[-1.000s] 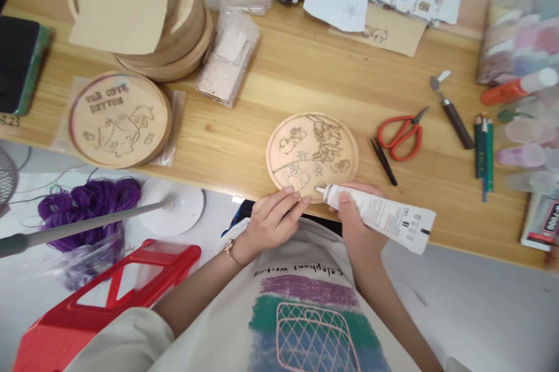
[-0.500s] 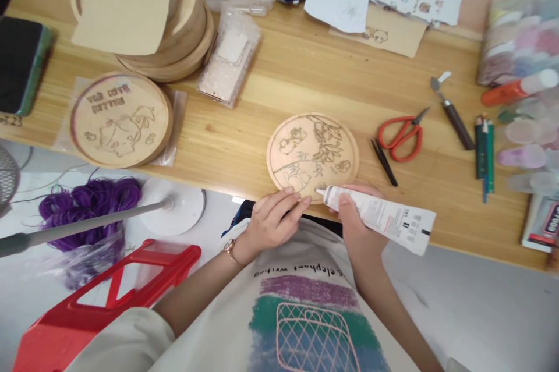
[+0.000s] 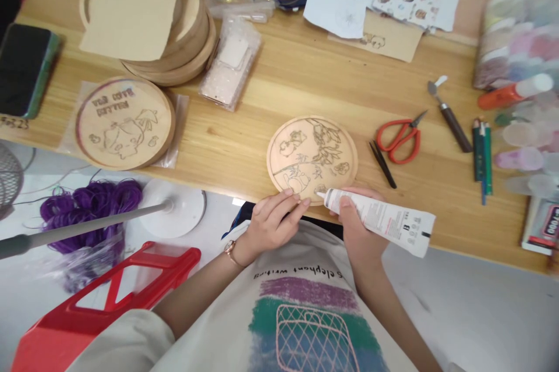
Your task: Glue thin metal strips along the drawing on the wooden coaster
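Note:
A round wooden disc [image 3: 288,133] with line drawings of pandas and leaves lies at the table's front edge. The fingers of my left hand [image 3: 277,218] are stretched out, slightly apart, with the tips resting on the disc's near rim. In my right hand [image 3: 360,232] is a white squeeze tube [image 3: 384,218] with printed text, fingers and thumb closed round it. Its narrow nozzle points left, at the disc's lower right part, close to a small drawn shape. Whether the tip touches the wood I cannot tell.
Right of the disc lie black tweezers [image 3: 382,164], red-handled scissors [image 3: 399,139], a dark-handled tool [image 3: 455,126] and pencils [image 3: 483,156]. Leftward are another drawn wooden disc [image 3: 124,127], stacked round wooden pieces [image 3: 192,40] and a phone [image 3: 26,69]. A red plastic stool [image 3: 109,302] stands below.
The view has shifted slightly, so the table items sit a little differently in the picture. Both hands and the tube keep nearly the same place at the disc.

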{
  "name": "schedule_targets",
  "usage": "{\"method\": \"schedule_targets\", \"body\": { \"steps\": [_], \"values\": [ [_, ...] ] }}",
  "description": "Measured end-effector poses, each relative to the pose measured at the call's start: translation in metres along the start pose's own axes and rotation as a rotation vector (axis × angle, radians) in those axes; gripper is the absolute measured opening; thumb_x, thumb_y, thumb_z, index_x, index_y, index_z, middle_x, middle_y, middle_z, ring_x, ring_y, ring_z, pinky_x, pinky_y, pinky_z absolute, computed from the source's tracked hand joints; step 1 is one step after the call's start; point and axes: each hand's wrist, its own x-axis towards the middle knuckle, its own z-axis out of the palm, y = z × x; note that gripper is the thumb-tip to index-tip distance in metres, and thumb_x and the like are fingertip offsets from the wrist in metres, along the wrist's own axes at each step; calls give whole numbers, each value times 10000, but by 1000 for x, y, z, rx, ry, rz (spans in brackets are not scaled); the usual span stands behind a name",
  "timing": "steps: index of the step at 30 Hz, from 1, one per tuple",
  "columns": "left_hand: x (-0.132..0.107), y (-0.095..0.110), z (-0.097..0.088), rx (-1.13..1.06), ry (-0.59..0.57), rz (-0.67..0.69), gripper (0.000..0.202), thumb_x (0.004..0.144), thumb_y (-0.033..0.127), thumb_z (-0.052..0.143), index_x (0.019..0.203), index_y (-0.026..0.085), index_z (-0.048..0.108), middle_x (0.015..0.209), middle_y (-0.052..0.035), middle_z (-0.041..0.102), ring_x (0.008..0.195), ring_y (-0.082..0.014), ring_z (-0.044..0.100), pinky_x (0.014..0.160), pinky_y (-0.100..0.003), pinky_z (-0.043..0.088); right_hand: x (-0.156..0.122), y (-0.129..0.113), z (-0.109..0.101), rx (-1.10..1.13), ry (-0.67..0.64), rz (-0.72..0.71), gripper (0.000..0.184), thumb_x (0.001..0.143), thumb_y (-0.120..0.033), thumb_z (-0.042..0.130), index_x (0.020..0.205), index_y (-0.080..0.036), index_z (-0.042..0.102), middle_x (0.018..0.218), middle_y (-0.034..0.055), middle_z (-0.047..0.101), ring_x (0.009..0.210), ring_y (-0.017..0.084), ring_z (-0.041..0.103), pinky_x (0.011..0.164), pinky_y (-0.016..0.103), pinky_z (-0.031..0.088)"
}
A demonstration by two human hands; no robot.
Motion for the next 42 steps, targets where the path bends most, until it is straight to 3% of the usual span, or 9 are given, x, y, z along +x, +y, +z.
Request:
{"method": "schedule_targets", "body": {
  "steps": [20, 25, 28, 35, 42],
  "values": [
    [2, 0, -1, 2, -2, 4, 307, 832, 106, 502, 1099, 148, 647, 930, -64, 652, 1015, -182, 629, 839, -278, 506, -1, 1, -2, 12, -33, -45, 148, 752, -329, 691, 852, -221, 683, 761, -6, 659, 553, 150, 611, 487, 296, 478],
    [3, 0, -1, -3, -1, 13, 302, 821, 97, 507, 1088, 129, 645, 934, -71, 643, 1024, -194, 618, 829, -287, 498, -4, 4, -5, 2, 30, -36, 173, 765, -350, 677, 869, -213, 684, 788, 8, 666, 647, 185, 658, 506, 303, 493],
    [3, 0, -1, -10, -1, 11, 307, 815, 89, 514, 1091, 126, 644, 933, -70, 640, 1032, -194, 611, 838, -286, 496, -5, 3, -6, -30, 1, -41, 174, 779, -337, 667, 893, -206, 678, 841, 22, 673, 712, 198, 670, 545, 317, 515],
    [0, 0, 1, -9, -8, 8, 312, 820, 99, 518, 1103, 129, 644, 949, -74, 636, 1042, -198, 607, 854, -289, 495, -1, -6, -2, -63, -2, -239, 92, 771, -236, 651, 847, -186, 664, 798, 11, 679, 699, 162, 645, 655, 324, 550],
    [-1, 0, 1, -2, -13, 9, 324, 817, 105, 514, 1113, 136, 640, 941, -70, 636, 1043, -195, 611, 863, -293, 501, -6, -2, -5, -52, 2, -95, 166, 788, -290, 664, 903, -170, 671, 863, 29, 675, 687, 170, 636, 635, 349, 544]
  ]
}}
